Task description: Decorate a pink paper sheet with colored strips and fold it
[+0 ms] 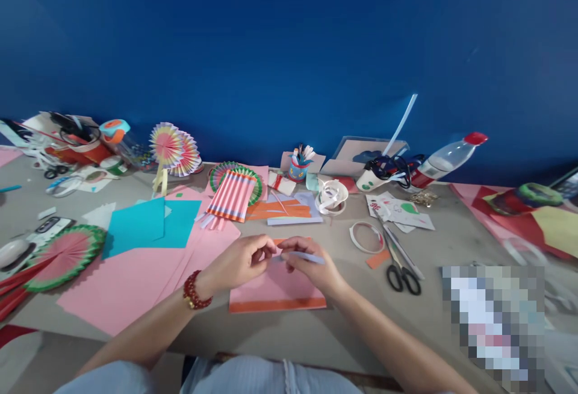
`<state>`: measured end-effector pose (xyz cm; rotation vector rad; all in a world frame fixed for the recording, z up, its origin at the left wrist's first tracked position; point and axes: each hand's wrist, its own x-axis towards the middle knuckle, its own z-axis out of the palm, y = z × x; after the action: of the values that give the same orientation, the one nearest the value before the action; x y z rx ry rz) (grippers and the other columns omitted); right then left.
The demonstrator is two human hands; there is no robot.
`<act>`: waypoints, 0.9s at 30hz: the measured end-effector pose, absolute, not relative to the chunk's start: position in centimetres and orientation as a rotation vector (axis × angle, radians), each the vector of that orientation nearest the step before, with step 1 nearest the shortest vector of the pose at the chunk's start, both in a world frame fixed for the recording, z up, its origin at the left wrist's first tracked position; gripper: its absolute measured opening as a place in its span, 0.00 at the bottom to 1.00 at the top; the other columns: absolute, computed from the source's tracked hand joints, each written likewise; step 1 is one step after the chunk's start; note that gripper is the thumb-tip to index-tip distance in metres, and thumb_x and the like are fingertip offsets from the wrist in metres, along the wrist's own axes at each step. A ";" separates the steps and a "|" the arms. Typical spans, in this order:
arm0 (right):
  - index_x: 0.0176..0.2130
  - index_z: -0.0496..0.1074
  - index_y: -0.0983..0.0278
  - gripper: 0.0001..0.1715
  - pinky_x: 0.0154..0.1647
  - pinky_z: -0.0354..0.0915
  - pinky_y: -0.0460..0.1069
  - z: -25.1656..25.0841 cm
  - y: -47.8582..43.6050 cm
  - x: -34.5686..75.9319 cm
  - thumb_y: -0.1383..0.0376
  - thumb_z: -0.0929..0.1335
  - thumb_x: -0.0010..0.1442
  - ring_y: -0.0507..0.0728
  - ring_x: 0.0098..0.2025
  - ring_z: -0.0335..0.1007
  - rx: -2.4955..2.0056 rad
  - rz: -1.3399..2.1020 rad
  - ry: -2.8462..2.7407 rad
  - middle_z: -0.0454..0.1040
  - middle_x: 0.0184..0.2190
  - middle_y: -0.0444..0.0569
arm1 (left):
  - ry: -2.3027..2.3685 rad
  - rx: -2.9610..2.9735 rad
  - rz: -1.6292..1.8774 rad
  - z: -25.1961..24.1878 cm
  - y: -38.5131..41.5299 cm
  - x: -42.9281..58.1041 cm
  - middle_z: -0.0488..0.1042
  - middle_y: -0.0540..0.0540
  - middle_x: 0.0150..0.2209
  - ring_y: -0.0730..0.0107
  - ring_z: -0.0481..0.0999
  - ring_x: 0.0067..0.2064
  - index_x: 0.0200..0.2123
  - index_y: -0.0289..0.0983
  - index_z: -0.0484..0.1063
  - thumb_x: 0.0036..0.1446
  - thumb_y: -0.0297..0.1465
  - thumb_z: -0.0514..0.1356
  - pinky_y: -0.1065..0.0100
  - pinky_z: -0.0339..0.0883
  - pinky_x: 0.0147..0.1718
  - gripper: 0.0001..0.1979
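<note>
My right hand pinches a pale lilac paper strip that lies across its fingers. Close beside it, the thumb and fingertips of my left hand are pressed together near the strip's left end. Whatever they hold, if anything, is too small to make out. Below both hands a pink paper sheet lies flat on the table, with an orange band along its near edge. More orange shows at its far edge, partly covered by my hands.
A pleated pink paper, orange and lilac scraps lie beyond my hands. Black-handled scissors and a tape roll are on the right. Teal sheets and a paper fan lie left. A bottle leans by the blue wall.
</note>
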<state>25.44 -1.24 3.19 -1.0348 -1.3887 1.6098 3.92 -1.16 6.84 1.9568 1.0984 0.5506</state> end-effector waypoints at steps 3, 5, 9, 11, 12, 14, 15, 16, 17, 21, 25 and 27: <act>0.39 0.75 0.64 0.17 0.32 0.69 0.48 3.1 -1.3 25.8 0.55 0.73 0.55 0.52 0.25 0.72 -1.122 1.539 -1.426 0.75 0.24 0.44 | 1.085 1.902 0.587 6.4 -1.1 3.7 0.73 0.51 0.33 0.73 0.71 0.34 0.43 0.39 0.71 0.57 0.27 0.57 0.73 0.65 0.34 0.10; 0.40 0.76 0.65 0.17 0.33 0.69 0.48 3.2 -1.3 26.2 0.55 0.73 0.55 0.52 0.26 0.73 -1.162 1.528 -1.419 0.76 0.24 0.45 | 1.052 1.843 0.614 6.4 -1.0 3.4 0.74 0.49 0.37 0.72 0.73 0.38 0.43 0.39 0.71 0.57 0.27 0.57 0.71 0.67 0.39 0.10; 0.40 0.75 0.65 0.21 0.33 0.70 0.48 3.5 -1.0 27.1 0.53 0.74 0.53 0.53 0.26 0.74 -1.234 1.537 -1.356 0.77 0.23 0.46 | 1.052 1.691 0.619 6.7 -0.8 2.8 0.75 0.48 0.37 0.70 0.75 0.41 0.42 0.38 0.71 0.59 0.30 0.58 0.69 0.69 0.43 0.07; 0.40 0.76 0.65 0.23 0.33 0.71 0.49 3.5 -0.9 27.6 0.51 0.74 0.52 0.54 0.27 0.75 -1.248 1.535 -1.324 0.78 0.25 0.47 | 1.069 1.618 0.605 6.5 -0.7 2.4 0.74 0.48 0.36 0.70 0.75 0.39 0.42 0.37 0.70 0.59 0.31 0.59 0.70 0.69 0.40 0.08; 0.40 0.76 0.65 0.24 0.33 0.71 0.49 3.4 -0.9 27.8 0.51 0.74 0.52 0.54 0.27 0.75 -1.250 1.533 -1.317 0.78 0.26 0.48 | 1.074 1.589 0.600 6.4 -0.7 2.2 0.74 0.48 0.35 0.70 0.75 0.38 0.42 0.37 0.70 0.59 0.32 0.59 0.70 0.69 0.38 0.08; 0.41 0.76 0.65 0.24 0.33 0.71 0.49 3.1 -0.9 28.2 0.50 0.74 0.52 0.54 0.28 0.75 -1.246 1.524 -1.321 0.79 0.28 0.49 | 1.079 1.549 0.587 6.1 -0.7 1.9 0.74 0.48 0.35 0.71 0.74 0.36 0.41 0.37 0.69 0.59 0.32 0.59 0.71 0.69 0.34 0.08; 0.40 0.76 0.65 0.24 0.33 0.71 0.49 2.9 -0.9 28.3 0.50 0.74 0.52 0.53 0.28 0.75 -1.245 1.516 -1.328 0.80 0.29 0.50 | 1.082 1.541 0.582 5.9 -0.7 1.8 0.74 0.48 0.35 0.71 0.74 0.36 0.41 0.37 0.69 0.59 0.33 0.59 0.72 0.69 0.33 0.08; 0.40 0.76 0.65 0.23 0.33 0.72 0.49 2.8 -1.0 28.4 0.50 0.73 0.53 0.53 0.28 0.75 -1.244 1.508 -1.336 0.80 0.29 0.50 | 1.089 1.540 0.577 5.8 -0.7 1.7 0.74 0.47 0.36 0.71 0.74 0.36 0.41 0.37 0.69 0.59 0.33 0.59 0.72 0.69 0.33 0.08; 0.40 0.76 0.65 0.22 0.33 0.72 0.49 2.6 -1.0 28.5 0.51 0.73 0.53 0.54 0.28 0.75 -1.247 1.497 -1.343 0.80 0.29 0.50 | 1.102 1.549 0.574 5.7 -0.7 1.6 0.75 0.47 0.37 0.71 0.74 0.35 0.40 0.37 0.69 0.58 0.33 0.59 0.72 0.69 0.32 0.08; 0.40 0.76 0.64 0.20 0.33 0.73 0.51 2.6 -1.4 29.0 0.51 0.71 0.56 0.55 0.28 0.77 -1.275 1.448 -1.400 0.80 0.29 0.50 | 1.198 1.636 0.545 5.6 -1.0 1.3 0.76 0.47 0.36 0.70 0.74 0.34 0.39 0.37 0.71 0.59 0.34 0.59 0.71 0.69 0.32 0.08; 0.42 0.76 0.63 0.17 0.36 0.73 0.50 3.0 -1.9 29.7 0.55 0.70 0.58 0.56 0.31 0.78 -1.326 1.410 -1.560 0.80 0.35 0.51 | 1.247 1.710 0.522 5.5 -1.7 1.1 0.77 0.47 0.36 0.70 0.74 0.35 0.40 0.37 0.72 0.58 0.31 0.57 0.70 0.69 0.35 0.07; 0.42 0.76 0.63 0.15 0.36 0.72 0.49 3.0 -2.2 30.0 0.57 0.69 0.58 0.56 0.33 0.78 -1.346 1.403 -1.678 0.80 0.37 0.50 | 1.250 1.734 0.497 5.2 -2.1 1.1 0.76 0.47 0.36 0.69 0.74 0.36 0.40 0.37 0.72 0.58 0.29 0.56 0.70 0.69 0.36 0.08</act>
<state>29.98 -2.18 3.00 -1.3464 -1.6775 1.4034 1.07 -2.11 5.23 1.7343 1.2504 0.4971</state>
